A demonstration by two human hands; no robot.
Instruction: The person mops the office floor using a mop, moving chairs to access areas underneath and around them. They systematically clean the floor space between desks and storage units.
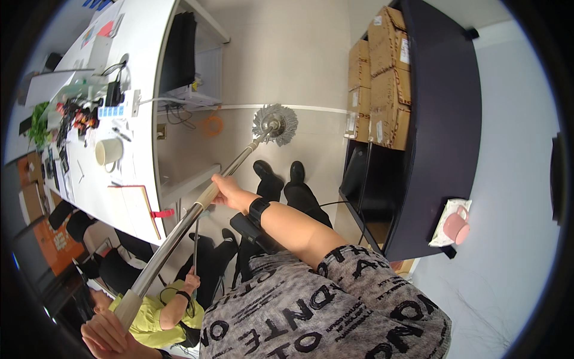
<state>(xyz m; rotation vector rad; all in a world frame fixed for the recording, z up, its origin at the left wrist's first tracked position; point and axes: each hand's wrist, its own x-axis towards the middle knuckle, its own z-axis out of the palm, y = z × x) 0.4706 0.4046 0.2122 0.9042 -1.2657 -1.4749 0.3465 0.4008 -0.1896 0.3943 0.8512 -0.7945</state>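
A spin mop's metal pole (179, 229) slants from the lower left up to the floor in front of me. My right hand (226, 192), with a black watch above it, grips a beige sleeve partway along the pole. At the lower left my left hand (105, 334) is closed around the beige grip (128, 307) at its top end. The round grey string mop head (287, 123) lies spread on the tiled floor (314, 152), just ahead of my black shoes (297, 171).
A white desk (143, 148) on my left bears a mug (108, 151), a power strip (117, 111) and an open notebook (134, 208). Cables (211, 125) lie beneath. Right stands a dark cabinet (444, 112) with cardboard boxes (388, 98) and a pink cup (456, 226). A person in yellow-green (148, 321) holds a thin pole (196, 244).
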